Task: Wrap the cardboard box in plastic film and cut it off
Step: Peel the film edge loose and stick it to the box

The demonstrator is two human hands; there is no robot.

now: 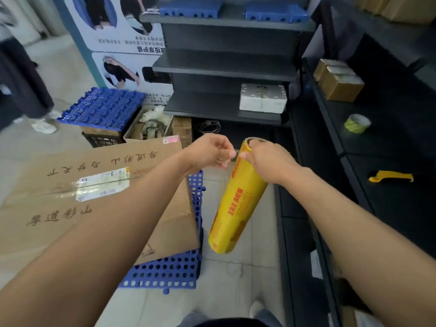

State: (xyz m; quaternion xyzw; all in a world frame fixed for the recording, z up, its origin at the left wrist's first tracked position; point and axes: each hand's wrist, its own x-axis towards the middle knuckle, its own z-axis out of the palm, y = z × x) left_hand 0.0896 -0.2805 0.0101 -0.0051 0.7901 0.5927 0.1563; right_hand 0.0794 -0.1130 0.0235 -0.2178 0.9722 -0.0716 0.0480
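Observation:
A large brown cardboard box [82,192] with printed characters and a white label lies on a blue perforated pallet [169,272] at the left. To its right I hold a yellow roll of plastic film [236,204], tilted with its far end up. My right hand [266,161] grips the roll near its upper end. My left hand [212,151] pinches a bit of clear film pulled from the top of the roll. A yellow cutter [390,177] lies on the dark shelf at the right.
Dark metal shelving [224,67] stands ahead with a white foam box [263,97]. The right-hand shelf carries brown cartons [339,81] and a green tape roll [357,123]. Blue pallets on crates [103,107] and an open box of scraps stand behind. A person [21,79] stands far left.

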